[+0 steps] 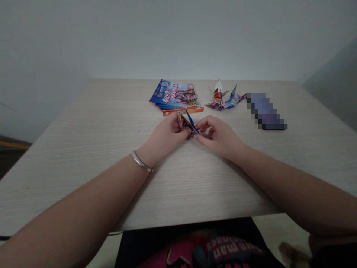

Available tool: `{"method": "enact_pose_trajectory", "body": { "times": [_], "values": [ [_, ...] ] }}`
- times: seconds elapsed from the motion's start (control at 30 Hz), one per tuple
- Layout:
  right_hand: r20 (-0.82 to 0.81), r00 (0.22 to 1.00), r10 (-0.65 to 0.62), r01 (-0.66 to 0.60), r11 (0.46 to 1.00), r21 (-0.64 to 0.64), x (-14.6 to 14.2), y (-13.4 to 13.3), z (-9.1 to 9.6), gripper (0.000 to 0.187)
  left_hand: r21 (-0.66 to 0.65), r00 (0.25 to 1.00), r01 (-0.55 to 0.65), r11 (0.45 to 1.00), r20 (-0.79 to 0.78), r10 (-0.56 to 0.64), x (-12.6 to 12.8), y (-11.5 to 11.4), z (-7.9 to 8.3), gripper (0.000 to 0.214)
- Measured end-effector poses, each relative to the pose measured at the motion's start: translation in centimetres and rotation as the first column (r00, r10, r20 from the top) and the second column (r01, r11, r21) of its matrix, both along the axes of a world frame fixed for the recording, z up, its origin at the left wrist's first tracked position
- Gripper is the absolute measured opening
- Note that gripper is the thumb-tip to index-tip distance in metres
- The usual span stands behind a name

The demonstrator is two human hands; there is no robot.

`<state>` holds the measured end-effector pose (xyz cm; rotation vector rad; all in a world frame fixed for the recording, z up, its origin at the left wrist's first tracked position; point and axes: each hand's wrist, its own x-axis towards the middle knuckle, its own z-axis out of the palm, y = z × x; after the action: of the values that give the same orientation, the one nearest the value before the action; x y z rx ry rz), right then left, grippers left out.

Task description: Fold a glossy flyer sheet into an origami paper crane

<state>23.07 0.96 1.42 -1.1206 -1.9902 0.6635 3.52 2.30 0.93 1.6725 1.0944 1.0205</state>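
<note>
Between my two hands, a little above the wooden tabletop, is a paper crane folded from printed blue and multicoloured paper. My left hand grips its left side, thumb in front and fingers behind. On the other side my right hand pinches the crane's right end between thumb and fingertips. A pointed blue flap sticks up between the hands. The fingers cover part of the folded paper. A silver bangle circles my left wrist.
Behind my hands lies a fanned stack of printed leaflets. Several folded paper cranes sit to its right. Farther right is a phone with a blurred-out screen. A pale wall stands behind the table.
</note>
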Motion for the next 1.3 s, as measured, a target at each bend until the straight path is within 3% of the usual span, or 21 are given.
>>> {"method": "enact_pose_trajectory", "body": {
  "times": [0.1,0.23,0.4,0.53,0.63,0.77,0.93,1.07,1.3],
  "values": [
    [-0.041,0.998,0.043,-0.041,0.998,0.048,0.1,0.2,-0.5,0.008,-0.142,0.999,0.048,0.989,-0.002,-0.049,0.0,-0.2,0.1,0.032],
    [-0.092,0.993,0.072,-0.073,0.997,-0.004,0.2,0.3,-0.9,0.007,-0.188,0.995,0.083,0.979,0.069,-0.071,-0.1,-0.1,0.0,0.022],
    [-0.092,0.990,0.110,-0.108,0.994,0.020,0.3,0.2,-0.8,0.016,-0.113,0.990,0.128,0.985,0.076,-0.120,-0.1,-0.2,0.3,0.014],
    [-0.108,0.991,0.079,-0.079,0.997,0.002,0.4,0.1,-0.5,0.004,-0.104,0.979,0.202,0.974,0.046,-0.198,-0.2,-0.5,0.6,0.014],
    [-0.096,0.994,0.060,-0.063,0.998,-0.027,0.5,0.2,-0.4,0.005,-0.054,0.979,0.192,0.980,-0.066,-0.195,-0.5,-0.6,0.8,0.021],
    [-0.023,0.997,0.074,-0.073,0.996,0.045,0.7,0.4,-0.3,0.006,0.072,0.954,0.192,0.979,-0.249,-0.168,-0.9,-0.7,1.1,0.029],
    [-0.016,0.998,0.057,-0.055,0.994,0.097,0.8,0.5,-0.3,0.003,0.111,0.945,0.220,0.969,-0.271,-0.184,-1.3,-0.8,1.4,0.028],
    [-0.091,0.996,0.018,-0.014,0.999,0.042,0.7,0.3,-0.4,0.003,0.139,0.936,0.258,0.956,-0.282,-0.212,-1.3,-1.0,1.7,0.031],
    [-0.176,0.984,-0.017,0.000,0.995,-0.095,0.5,0.3,-0.6,0.010,0.197,0.930,0.222,0.955,-0.336,-0.147,-1.4,-1.2,2.0,0.037]
  ]
}}
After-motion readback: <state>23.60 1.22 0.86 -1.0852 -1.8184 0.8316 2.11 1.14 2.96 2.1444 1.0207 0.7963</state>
